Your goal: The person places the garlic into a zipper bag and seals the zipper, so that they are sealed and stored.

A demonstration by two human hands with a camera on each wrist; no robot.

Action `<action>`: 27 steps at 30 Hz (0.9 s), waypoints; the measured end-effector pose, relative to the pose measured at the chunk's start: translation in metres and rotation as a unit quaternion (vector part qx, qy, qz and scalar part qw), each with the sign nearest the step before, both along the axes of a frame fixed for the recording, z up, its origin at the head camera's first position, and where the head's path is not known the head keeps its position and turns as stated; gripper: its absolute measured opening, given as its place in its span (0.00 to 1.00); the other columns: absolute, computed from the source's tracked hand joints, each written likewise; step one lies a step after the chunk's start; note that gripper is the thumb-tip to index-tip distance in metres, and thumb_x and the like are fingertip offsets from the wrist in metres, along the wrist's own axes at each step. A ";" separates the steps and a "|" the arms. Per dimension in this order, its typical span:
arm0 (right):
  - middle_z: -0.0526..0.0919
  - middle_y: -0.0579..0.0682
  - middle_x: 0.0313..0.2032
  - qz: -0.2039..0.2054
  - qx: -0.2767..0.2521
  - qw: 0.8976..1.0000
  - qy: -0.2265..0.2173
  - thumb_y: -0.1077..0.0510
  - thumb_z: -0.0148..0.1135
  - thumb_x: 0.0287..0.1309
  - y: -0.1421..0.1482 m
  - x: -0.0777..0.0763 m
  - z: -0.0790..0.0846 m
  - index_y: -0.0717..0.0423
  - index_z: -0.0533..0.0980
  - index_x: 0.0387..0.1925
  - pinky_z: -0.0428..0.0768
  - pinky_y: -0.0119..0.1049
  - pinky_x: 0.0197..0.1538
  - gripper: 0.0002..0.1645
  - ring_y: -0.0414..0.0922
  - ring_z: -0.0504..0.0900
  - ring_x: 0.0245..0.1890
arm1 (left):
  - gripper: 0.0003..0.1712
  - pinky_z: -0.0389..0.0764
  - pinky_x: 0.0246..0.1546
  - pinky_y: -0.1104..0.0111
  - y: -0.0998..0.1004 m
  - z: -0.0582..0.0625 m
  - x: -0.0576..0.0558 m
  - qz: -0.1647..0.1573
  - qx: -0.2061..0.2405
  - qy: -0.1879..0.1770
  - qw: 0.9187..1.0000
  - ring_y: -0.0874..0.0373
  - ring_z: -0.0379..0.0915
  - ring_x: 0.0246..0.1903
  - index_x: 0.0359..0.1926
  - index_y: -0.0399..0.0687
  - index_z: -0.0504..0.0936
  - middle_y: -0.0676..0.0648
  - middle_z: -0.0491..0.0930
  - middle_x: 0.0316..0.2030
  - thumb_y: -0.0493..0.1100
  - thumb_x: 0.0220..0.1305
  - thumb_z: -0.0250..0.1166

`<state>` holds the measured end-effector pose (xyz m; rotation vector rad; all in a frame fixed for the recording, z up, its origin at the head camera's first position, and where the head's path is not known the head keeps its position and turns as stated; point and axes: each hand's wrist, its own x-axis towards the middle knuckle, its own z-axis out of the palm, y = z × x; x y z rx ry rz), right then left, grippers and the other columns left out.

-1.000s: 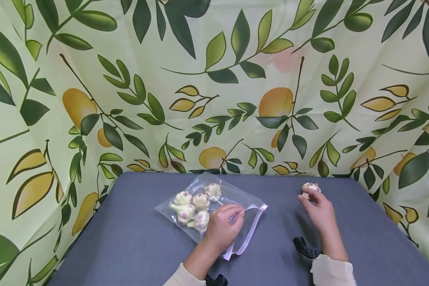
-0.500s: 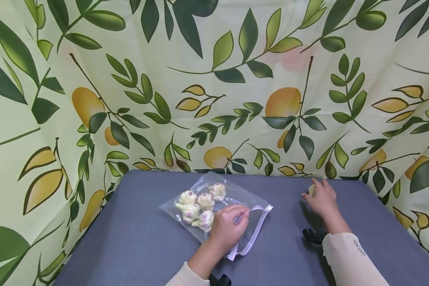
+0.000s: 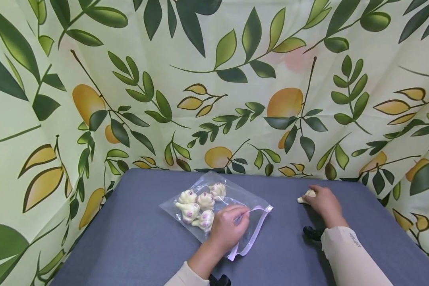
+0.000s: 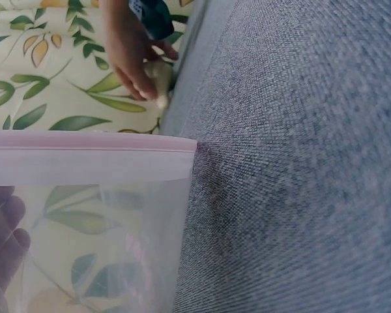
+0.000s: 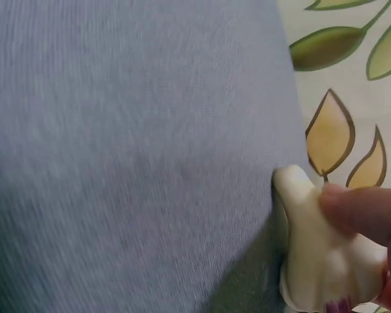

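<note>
In the head view, a clear zip bag (image 3: 237, 194) lies flat at mid-table, with several garlic bulbs (image 3: 205, 201) inside. My left hand (image 3: 228, 226) pinches the bag's lilac-edged mouth, which gapes toward the right. That lilac zip strip (image 4: 85, 141) crosses the left wrist view, and the left fingers (image 4: 6, 235) show through the plastic. Farther right, my right hand (image 3: 327, 204) grips a single garlic bulb (image 3: 307, 195), its stem pointing left. Close up in the right wrist view, fingers (image 5: 358, 212) press on the pale bulb (image 5: 319, 254); its purple-marked base is partly cut off.
A blue-grey cloth covers the table (image 3: 128, 230). Behind and beside it hangs a leaf-and-fruit patterned curtain (image 3: 153, 147), meeting the table's back edge. A black wrist strap (image 3: 312, 233) sits below the right hand.
My right hand has turned around the lone bulb, passing over it, and the bulb's stem now points left beyond the fingers. My left hand keeps its pinch on the bag. The head view shifted slightly.
</note>
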<state>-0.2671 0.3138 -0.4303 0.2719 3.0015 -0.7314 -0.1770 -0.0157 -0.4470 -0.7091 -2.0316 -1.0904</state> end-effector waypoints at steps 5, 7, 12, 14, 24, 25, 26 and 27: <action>0.65 0.76 0.62 0.002 -0.033 0.999 -0.005 0.46 0.63 0.58 -0.005 0.011 -0.005 0.63 0.65 0.67 0.73 0.61 0.50 0.41 0.68 0.70 0.55 | 0.06 0.82 0.45 0.77 0.000 -0.003 0.001 0.000 -0.002 -0.003 1.000 0.62 0.85 0.37 0.34 0.45 0.89 0.52 0.88 0.34 0.36 0.55 0.68; 0.65 0.76 0.61 0.006 -0.049 0.999 0.003 0.46 0.63 0.58 -0.008 0.015 -0.009 0.64 0.66 0.66 0.73 0.60 0.50 0.40 0.67 0.70 0.54 | 0.06 0.82 0.44 0.76 0.000 -0.004 0.001 0.001 0.000 -0.002 1.000 0.62 0.85 0.37 0.34 0.45 0.89 0.52 0.88 0.34 0.35 0.55 0.68; 0.68 0.75 0.58 -0.011 -0.103 0.994 0.025 0.47 0.64 0.58 -0.022 0.024 -0.018 0.63 0.68 0.64 0.74 0.51 0.45 0.38 0.63 0.72 0.50 | 0.06 0.82 0.44 0.76 -0.002 -0.004 0.001 0.004 0.011 -0.010 1.000 0.61 0.85 0.37 0.34 0.45 0.89 0.51 0.88 0.33 0.35 0.55 0.68; 0.70 0.74 0.57 -0.023 -0.121 0.992 0.030 0.47 0.64 0.58 -0.028 0.029 -0.020 0.62 0.69 0.63 0.72 0.45 0.41 0.36 0.61 0.73 0.48 | 0.06 0.83 0.44 0.76 -0.002 -0.004 0.001 0.006 0.014 -0.006 1.000 0.61 0.85 0.36 0.34 0.45 0.89 0.51 0.88 0.33 0.35 0.55 0.68; 0.67 0.75 0.58 -0.015 -0.120 0.992 0.036 0.47 0.66 0.57 -0.044 0.059 -0.021 0.60 0.70 0.63 0.72 0.52 0.48 0.36 0.64 0.70 0.52 | 0.06 0.83 0.43 0.75 0.000 -0.001 0.001 -0.003 0.013 -0.003 1.000 0.60 0.86 0.36 0.34 0.44 0.89 0.50 0.88 0.33 0.35 0.55 0.68; 0.67 0.75 0.58 -0.014 -0.120 0.992 0.035 0.47 0.66 0.56 -0.045 0.062 -0.021 0.60 0.70 0.63 0.72 0.51 0.47 0.37 0.64 0.70 0.52 | 0.06 0.83 0.43 0.75 0.000 -0.001 0.001 -0.004 0.013 -0.003 1.000 0.60 0.86 0.36 0.34 0.44 0.89 0.50 0.88 0.33 0.35 0.55 0.68; 0.68 0.75 0.58 -0.013 -0.119 0.992 0.035 0.46 0.66 0.56 -0.046 0.064 -0.021 0.59 0.71 0.63 0.72 0.49 0.46 0.37 0.63 0.71 0.51 | 0.06 0.83 0.43 0.75 0.000 -0.001 0.001 -0.005 0.013 -0.002 1.000 0.60 0.86 0.36 0.34 0.44 0.89 0.51 0.88 0.33 0.35 0.55 0.68; 0.70 0.74 0.57 -0.013 -0.120 0.992 0.034 0.46 0.67 0.55 -0.047 0.067 -0.023 0.59 0.71 0.63 0.72 0.47 0.44 0.37 0.62 0.72 0.50 | 0.06 0.83 0.43 0.75 0.000 -0.001 0.001 -0.007 0.014 -0.003 1.000 0.60 0.86 0.36 0.34 0.44 0.89 0.50 0.88 0.33 0.35 0.55 0.68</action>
